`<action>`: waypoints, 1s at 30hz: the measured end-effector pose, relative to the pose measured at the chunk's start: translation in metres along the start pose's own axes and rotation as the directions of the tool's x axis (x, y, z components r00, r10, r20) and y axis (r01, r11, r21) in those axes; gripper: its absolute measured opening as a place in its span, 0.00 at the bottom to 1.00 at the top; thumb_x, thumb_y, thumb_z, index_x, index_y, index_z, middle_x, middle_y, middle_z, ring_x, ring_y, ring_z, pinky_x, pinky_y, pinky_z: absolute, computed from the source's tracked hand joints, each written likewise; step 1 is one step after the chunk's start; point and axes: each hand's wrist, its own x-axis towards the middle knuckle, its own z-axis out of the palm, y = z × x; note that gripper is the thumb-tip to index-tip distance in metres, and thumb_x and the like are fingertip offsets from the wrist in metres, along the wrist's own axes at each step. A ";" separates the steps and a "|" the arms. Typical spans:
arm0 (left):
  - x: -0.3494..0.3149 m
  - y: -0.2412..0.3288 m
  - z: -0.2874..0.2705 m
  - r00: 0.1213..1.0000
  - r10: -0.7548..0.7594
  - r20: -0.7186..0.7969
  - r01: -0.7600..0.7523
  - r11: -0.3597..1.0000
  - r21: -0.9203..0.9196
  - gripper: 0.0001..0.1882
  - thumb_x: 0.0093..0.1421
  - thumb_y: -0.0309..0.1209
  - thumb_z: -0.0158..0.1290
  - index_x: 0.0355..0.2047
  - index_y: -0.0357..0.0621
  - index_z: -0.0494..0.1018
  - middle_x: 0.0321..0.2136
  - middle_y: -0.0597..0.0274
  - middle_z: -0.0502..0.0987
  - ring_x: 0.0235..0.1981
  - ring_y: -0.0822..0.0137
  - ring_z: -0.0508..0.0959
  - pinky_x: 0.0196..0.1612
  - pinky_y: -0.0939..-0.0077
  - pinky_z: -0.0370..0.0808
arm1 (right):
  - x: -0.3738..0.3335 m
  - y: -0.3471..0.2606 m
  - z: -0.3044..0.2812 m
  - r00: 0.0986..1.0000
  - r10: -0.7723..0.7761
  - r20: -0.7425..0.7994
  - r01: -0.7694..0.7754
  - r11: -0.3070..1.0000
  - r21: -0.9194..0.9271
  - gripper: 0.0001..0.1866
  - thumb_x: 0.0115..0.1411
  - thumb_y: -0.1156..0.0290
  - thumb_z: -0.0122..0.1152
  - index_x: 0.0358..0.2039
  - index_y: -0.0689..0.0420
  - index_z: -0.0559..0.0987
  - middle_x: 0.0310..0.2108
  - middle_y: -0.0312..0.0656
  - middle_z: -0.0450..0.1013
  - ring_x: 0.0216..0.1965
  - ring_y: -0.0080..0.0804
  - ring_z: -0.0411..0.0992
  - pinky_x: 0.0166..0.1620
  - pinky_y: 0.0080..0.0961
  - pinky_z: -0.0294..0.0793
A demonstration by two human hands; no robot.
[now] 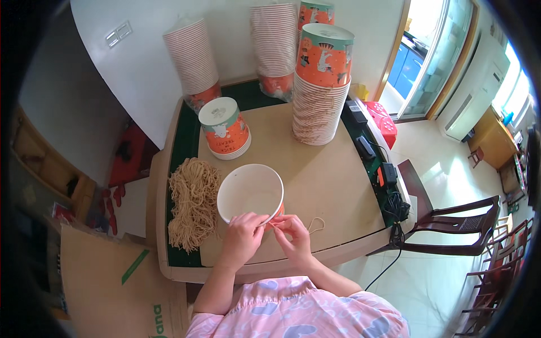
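A white-lined paper bucket (250, 188) stands near the front edge of the table, its mouth tilted toward me and a bit of its orange outside showing. My left hand (244, 239) is closed on the near side of its rim, the thumb toward the right hand. Close beside it, my right hand (294, 236) pinches with thumb and forefinger at the bucket's near right edge. From there a thin tan cord (318, 225) trails in a loop onto the tabletop. What lies between the fingertips is partly hidden. Left of the bucket lies a pile of tan cords (193, 203).
Upside-down orange and green buckets (225, 132) sit beyond the pile. A tall bucket stack (321, 110) and bagged stacks (194, 59) stand at the back. Black power adapters (389, 173) and cables line the table's right edge. A cardboard box (112, 281) is at left, a wooden chair (456, 225) at right.
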 end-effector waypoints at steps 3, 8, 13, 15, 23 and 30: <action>0.000 0.001 0.000 1.000 -0.009 -0.006 0.009 1.000 -0.017 0.10 0.53 0.23 0.56 0.38 0.41 0.78 0.29 0.55 0.77 0.33 0.53 0.76 0.38 0.63 0.72 | 0.001 0.001 0.001 1.000 -0.008 -0.005 0.008 1.000 0.008 0.03 0.58 0.86 0.56 0.33 0.65 0.74 0.45 0.45 0.68 0.46 0.29 0.73 0.51 0.24 0.75; 0.002 0.006 0.001 1.000 -0.028 0.008 0.028 0.999 -0.039 0.10 0.55 0.25 0.55 0.39 0.43 0.77 0.29 0.56 0.76 0.33 0.54 0.76 0.39 0.61 0.71 | 0.003 0.006 -0.001 1.000 -0.013 -0.021 0.013 1.000 -0.014 0.03 0.58 0.85 0.56 0.33 0.65 0.73 0.44 0.45 0.68 0.45 0.29 0.73 0.50 0.23 0.75; 0.005 0.004 0.010 0.999 -0.025 0.044 0.028 0.996 -0.082 0.11 0.56 0.26 0.55 0.40 0.42 0.76 0.30 0.54 0.76 0.34 0.53 0.76 0.38 0.60 0.73 | 0.009 0.007 -0.004 0.999 -0.001 -0.041 0.000 1.000 -0.021 0.04 0.58 0.84 0.57 0.33 0.64 0.73 0.44 0.44 0.68 0.44 0.28 0.73 0.48 0.22 0.76; 0.008 0.004 0.012 0.999 -0.016 0.045 0.021 0.993 -0.114 0.11 0.56 0.26 0.55 0.41 0.42 0.75 0.30 0.54 0.76 0.34 0.53 0.76 0.38 0.60 0.73 | 0.011 0.006 -0.007 0.999 -0.002 -0.046 0.000 0.999 -0.038 0.04 0.58 0.84 0.57 0.33 0.64 0.73 0.43 0.43 0.68 0.43 0.27 0.72 0.47 0.22 0.76; 0.025 -0.015 0.031 0.987 0.003 0.158 0.035 0.971 -0.236 0.09 0.58 0.27 0.53 0.37 0.37 0.77 0.30 0.49 0.77 0.31 0.52 0.78 0.35 0.64 0.74 | 0.023 0.012 -0.022 0.998 0.058 -0.033 -0.062 0.988 -0.141 0.04 0.59 0.83 0.58 0.33 0.63 0.73 0.41 0.40 0.69 0.42 0.25 0.72 0.46 0.21 0.76; 0.035 -0.019 0.033 0.988 -0.017 0.153 0.046 0.981 -0.187 0.06 0.57 0.26 0.52 0.33 0.37 0.77 0.30 0.49 0.78 0.29 0.52 0.79 0.34 0.64 0.75 | 0.028 0.013 -0.027 0.984 0.180 -0.009 -0.180 0.980 -0.090 0.05 0.62 0.80 0.55 0.39 0.65 0.73 0.36 0.41 0.75 0.35 0.25 0.75 0.42 0.22 0.76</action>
